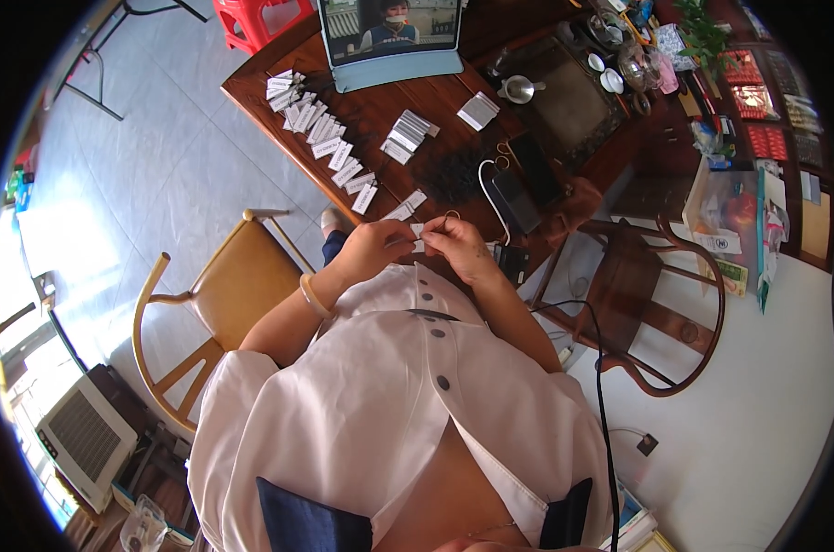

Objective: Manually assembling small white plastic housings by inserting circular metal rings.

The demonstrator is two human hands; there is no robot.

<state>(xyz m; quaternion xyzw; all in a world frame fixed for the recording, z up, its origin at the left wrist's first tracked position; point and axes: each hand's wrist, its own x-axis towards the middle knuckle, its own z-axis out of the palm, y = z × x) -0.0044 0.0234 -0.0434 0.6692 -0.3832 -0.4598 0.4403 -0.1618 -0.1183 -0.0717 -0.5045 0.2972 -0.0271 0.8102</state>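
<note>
At the table's near edge, my left hand [385, 248] and my right hand [460, 248] meet with fingertips pinched around a small white tag [418, 230]. A thin dark loop shows above my right fingers; I cannot tell if it belongs to the tag. Just beyond, a loose tag [405, 204] lies on the wood. A tangle of black cords [449, 175] lies past my right hand. To the left, a long row of white printed tags [329, 138] overlaps along the table edge. Two neat stacks of tags, a larger stack [408, 136] and a smaller stack [477, 111], sit farther back.
A tablet [394, 46] stands at the back of the wooden table [270, 55]. On the right are a dark phone [515, 201] with a white cable, and a tea tray [564, 92] with cups. A yellow chair [242, 285] stands left, a brown chair [619, 285] right.
</note>
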